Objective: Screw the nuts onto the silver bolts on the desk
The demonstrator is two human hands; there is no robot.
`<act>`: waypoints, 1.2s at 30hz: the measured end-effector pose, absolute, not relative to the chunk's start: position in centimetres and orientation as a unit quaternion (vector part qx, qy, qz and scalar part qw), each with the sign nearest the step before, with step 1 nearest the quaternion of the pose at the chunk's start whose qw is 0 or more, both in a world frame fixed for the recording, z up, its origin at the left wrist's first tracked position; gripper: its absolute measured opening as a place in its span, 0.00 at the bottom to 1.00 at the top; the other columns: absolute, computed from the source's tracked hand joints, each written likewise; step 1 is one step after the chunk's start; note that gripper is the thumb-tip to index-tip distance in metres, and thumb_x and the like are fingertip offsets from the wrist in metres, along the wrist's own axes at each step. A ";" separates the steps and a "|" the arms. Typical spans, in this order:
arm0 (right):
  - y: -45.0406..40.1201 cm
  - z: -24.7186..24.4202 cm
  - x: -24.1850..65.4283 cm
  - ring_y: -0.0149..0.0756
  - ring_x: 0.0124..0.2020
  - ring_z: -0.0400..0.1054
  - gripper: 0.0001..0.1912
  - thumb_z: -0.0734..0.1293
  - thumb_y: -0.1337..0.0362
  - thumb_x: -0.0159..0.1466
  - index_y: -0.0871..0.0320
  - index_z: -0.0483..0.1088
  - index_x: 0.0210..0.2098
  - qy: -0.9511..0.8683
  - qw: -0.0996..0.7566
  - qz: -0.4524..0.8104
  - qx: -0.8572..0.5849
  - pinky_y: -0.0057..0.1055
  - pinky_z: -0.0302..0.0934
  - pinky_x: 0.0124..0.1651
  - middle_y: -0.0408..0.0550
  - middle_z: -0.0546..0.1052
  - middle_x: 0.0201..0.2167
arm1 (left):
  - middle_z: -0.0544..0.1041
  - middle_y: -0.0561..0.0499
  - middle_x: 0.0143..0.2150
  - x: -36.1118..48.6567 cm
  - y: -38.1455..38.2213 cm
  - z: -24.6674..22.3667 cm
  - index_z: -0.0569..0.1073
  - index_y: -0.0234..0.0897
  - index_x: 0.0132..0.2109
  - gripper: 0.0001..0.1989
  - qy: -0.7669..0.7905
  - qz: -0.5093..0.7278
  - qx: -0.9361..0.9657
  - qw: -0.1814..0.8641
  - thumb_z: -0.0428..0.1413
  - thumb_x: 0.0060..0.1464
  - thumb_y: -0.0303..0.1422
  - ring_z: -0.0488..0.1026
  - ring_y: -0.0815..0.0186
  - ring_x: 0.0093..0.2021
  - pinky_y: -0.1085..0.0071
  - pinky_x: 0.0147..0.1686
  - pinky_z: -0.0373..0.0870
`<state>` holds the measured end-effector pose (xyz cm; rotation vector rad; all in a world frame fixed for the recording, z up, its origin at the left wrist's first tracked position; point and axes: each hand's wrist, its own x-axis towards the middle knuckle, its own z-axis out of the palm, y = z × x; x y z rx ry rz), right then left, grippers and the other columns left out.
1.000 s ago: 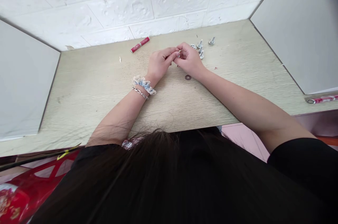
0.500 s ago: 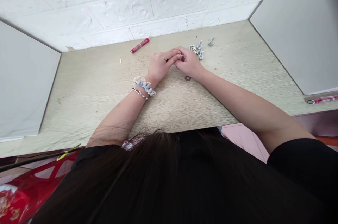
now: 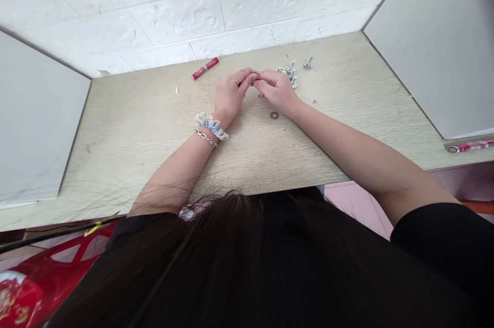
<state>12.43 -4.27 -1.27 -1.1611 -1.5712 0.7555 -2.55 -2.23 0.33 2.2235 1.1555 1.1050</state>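
Note:
My left hand (image 3: 231, 92) and my right hand (image 3: 276, 90) meet over the middle of the wooden tabletop (image 3: 247, 163), fingertips pinched together. A bit of something small and metallic shows between them; most of it is hidden by the fingers, so its kind is unclear. Just behind my right hand stand several bolts (image 3: 292, 74) with washers, grouped close together. One more bolt (image 3: 308, 63) stands apart to the right. A flat dark washer (image 3: 274, 115) lies on the table below my right hand.
A red tube (image 3: 205, 68) lies near the white brick-pattern wall (image 3: 185, 14). A white scrap (image 3: 176, 89) is to the left. White panels (image 3: 34, 122) bound both sides, and another red tube (image 3: 471, 146) lies at the right front edge.
Both hands have shifted slightly, the fingertips moving a little left and less interlocked. The washer on the table is now more fully visible. Bolts and red tube stay put.

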 end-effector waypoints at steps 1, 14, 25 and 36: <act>-4.2 -1.3 12.5 0.31 0.34 0.69 0.15 0.64 0.53 0.63 0.56 0.76 0.37 -0.645 0.505 0.308 -0.483 0.30 0.69 0.36 0.45 0.75 0.35 | 0.79 0.54 0.31 -2.6 -2.1 0.3 0.78 0.42 0.41 0.16 0.422 0.391 0.794 0.196 0.48 0.64 0.43 0.75 0.68 0.32 0.70 0.36 0.69; -3.2 -2.5 12.7 0.31 0.37 0.69 0.15 0.63 0.54 0.64 0.55 0.70 0.46 -0.646 0.504 0.307 -0.485 0.32 0.68 0.39 0.45 0.73 0.39 | 0.81 0.54 0.36 -2.6 -1.9 -0.3 0.78 0.43 0.44 0.18 0.417 0.377 0.804 0.191 0.49 0.62 0.47 0.76 0.69 0.35 0.71 0.38 0.70; -3.4 -2.0 12.6 0.38 0.49 0.68 0.11 0.64 0.61 0.62 0.57 0.75 0.39 -0.679 0.477 0.291 -0.475 0.36 0.67 0.48 0.47 0.74 0.42 | 0.80 0.56 0.34 -2.6 -2.3 0.6 0.77 0.42 0.40 0.16 0.419 0.380 0.805 0.178 0.47 0.65 0.42 0.75 0.70 0.36 0.71 0.38 0.67; -3.8 -1.2 12.5 0.27 0.33 0.68 0.05 0.63 0.64 0.60 0.58 0.70 0.33 -0.573 0.520 0.364 -0.519 0.27 0.68 0.38 0.42 0.72 0.32 | 0.79 0.54 0.32 -2.5 -1.7 -0.2 0.78 0.42 0.41 0.17 0.435 0.375 0.794 0.197 0.48 0.64 0.44 0.73 0.71 0.29 0.72 0.32 0.66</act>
